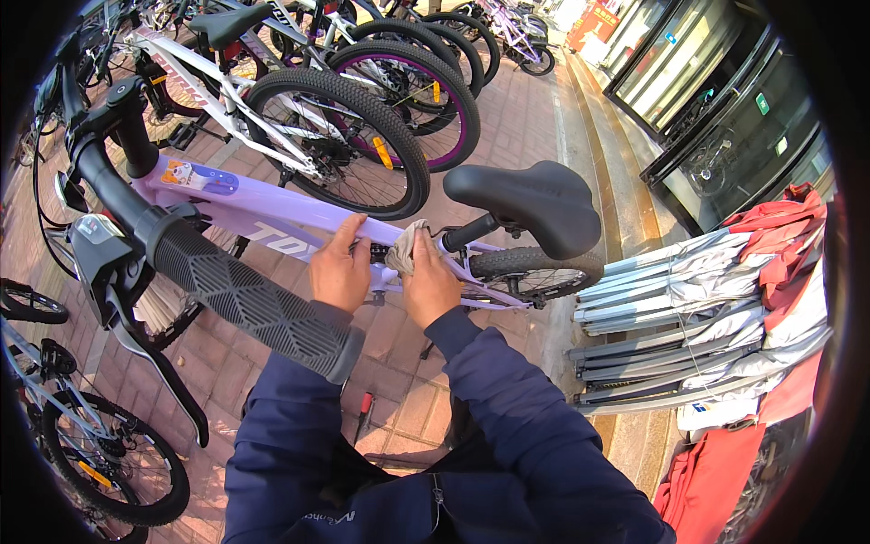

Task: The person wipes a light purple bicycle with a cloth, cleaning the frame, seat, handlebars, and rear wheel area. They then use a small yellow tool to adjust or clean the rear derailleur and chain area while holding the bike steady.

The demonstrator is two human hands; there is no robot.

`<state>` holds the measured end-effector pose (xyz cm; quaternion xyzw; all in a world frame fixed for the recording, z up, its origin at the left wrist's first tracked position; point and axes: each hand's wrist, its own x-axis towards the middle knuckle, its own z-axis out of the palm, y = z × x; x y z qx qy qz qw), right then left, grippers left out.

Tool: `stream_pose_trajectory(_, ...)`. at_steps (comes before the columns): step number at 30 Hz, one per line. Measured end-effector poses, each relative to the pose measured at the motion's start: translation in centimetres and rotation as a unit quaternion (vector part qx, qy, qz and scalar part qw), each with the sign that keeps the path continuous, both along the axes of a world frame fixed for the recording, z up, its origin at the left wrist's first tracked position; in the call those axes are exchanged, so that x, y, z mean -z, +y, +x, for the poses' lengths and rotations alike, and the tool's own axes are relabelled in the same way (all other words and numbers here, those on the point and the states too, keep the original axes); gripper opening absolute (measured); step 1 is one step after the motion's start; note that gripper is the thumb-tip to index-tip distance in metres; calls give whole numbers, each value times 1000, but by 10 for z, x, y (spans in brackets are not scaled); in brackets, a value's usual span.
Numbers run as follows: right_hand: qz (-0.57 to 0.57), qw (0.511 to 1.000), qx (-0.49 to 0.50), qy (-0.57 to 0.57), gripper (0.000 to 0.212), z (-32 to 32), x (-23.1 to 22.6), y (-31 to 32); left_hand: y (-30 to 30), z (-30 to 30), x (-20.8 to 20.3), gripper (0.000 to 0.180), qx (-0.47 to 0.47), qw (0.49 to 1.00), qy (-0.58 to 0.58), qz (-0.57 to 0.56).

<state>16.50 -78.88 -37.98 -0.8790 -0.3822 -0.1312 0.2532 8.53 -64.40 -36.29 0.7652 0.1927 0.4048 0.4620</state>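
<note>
A lilac bicycle frame (pixel 294 208) runs across in front of me, with white lettering and a cartoon sticker near its head tube. My left hand (pixel 340 270) grips its tube a little ahead of the seat, index finger and thumb against the paint. Close beside it, my right hand (pixel 431 283) is closed on a crumpled grey rag (pixel 405 248), pressed to the frame just before the seat post. The black saddle (pixel 535 201) lies to the right. Nearest me on the left is the black handlebar grip (pixel 249 295), with a brake lever (pixel 159 363) below it.
Parked bicycles (pixel 340 136) crowd the far left, and a light blue one (pixel 100 444) stands at lower left. Folded canopy frames (pixel 671 326) with red cloth lie right, by steps (pixel 598 136) and glass doors. A red-handled item (pixel 366 405) is on the brick paving.
</note>
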Motion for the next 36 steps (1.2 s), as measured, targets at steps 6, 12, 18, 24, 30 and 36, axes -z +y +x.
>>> stream_pose_trajectory(6,92,992,-71,58,67,-9,-20,45,-6,3,15,20,57,974,-88,-203)
stream_pose_trajectory(12,19,998,-61,1,63,-11,-39,35,14,-6,16,19,-24,860,-174,-479)
stream_pose_trajectory(18,40,998,-25,-46,57,-15,-39,40,26,-9,7,26,-13,841,-174,-512)
stream_pose_trajectory(24,137,974,-175,-46,59,-36,-57,98,37,-11,5,28,74,823,-304,-475)
stream_pose_trajectory(30,182,933,-300,-80,62,-65,-86,191,38,-23,13,40,102,829,-297,-464)
stream_pose_trajectory(36,175,937,-281,-107,56,-52,-70,167,42,-22,10,52,100,814,-310,-482)
